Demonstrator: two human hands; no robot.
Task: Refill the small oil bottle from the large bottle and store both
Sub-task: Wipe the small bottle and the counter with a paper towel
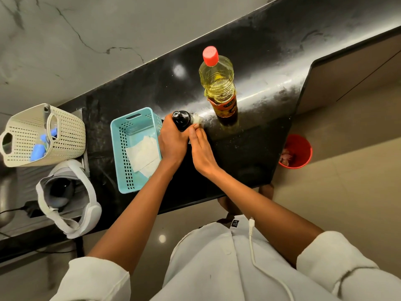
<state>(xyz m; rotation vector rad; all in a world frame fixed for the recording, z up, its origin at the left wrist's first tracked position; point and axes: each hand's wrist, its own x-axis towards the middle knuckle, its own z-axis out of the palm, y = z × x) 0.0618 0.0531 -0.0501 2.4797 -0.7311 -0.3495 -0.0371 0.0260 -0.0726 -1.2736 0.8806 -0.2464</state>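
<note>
The large oil bottle, clear plastic with yellow oil, a red cap and an orange label, stands upright on the black counter. Just left of it is the small oil bottle with a black top. My left hand is wrapped around its left side. My right hand touches its right side with the fingertips, near a bit of white tissue at its base. Most of the small bottle's body is hidden by my hands.
A teal perforated basket with white paper towels sits left of my hands. Further left are a cream woven basket holding blue items and a grey headset. A red bin stands on the floor past the counter's right end.
</note>
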